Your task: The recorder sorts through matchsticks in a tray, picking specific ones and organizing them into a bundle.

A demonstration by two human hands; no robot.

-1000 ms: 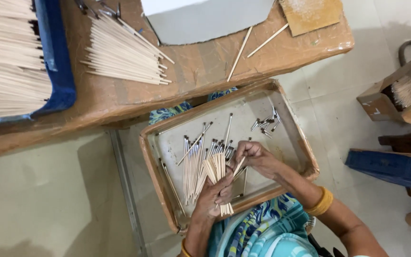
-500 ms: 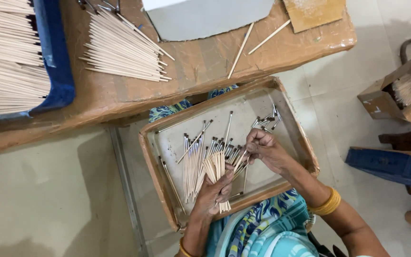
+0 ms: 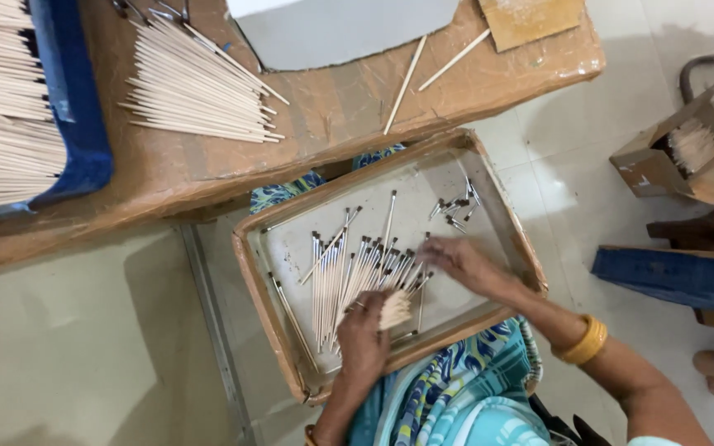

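A brown paper-covered tabletop (image 3: 349,107) is spanning the upper part of the view, carrying a blue tray (image 3: 76,124) packed with pale sticks at the far left, a loose fan of bare sticks (image 3: 200,91) beside it, a grey sheet (image 3: 340,29) at the top edge and a small tan board (image 3: 530,16) near the right corner, with two single sticks (image 3: 427,62) lying between them. Below the tabletop edge, a shallow cardboard tray (image 3: 262,293) is resting on the person's lap, over patterned blue cloth. Inside it a spread of dark-tipped sticks (image 3: 349,268) is lying roughly side by side, tips pointing away from the person, while a few short dark-tipped pieces (image 3: 456,206) are sitting apart near the tray's far right corner. On the floor to the right, an open cardboard box (image 3: 687,153) is holding more pale sticks, and a blue object (image 3: 679,277) is lying just below it. The left hand (image 3: 364,334) is clenching a small bundle of sticks (image 3: 396,310), cut ends showing, over the near side of the tray. The right hand (image 3: 460,264), with a yellow bangle (image 3: 584,340) at the wrist, is reaching flat across to the right edge of the spread, fingertips (image 3: 427,254) touching the sticks there; whether it is pinching any is unclear.
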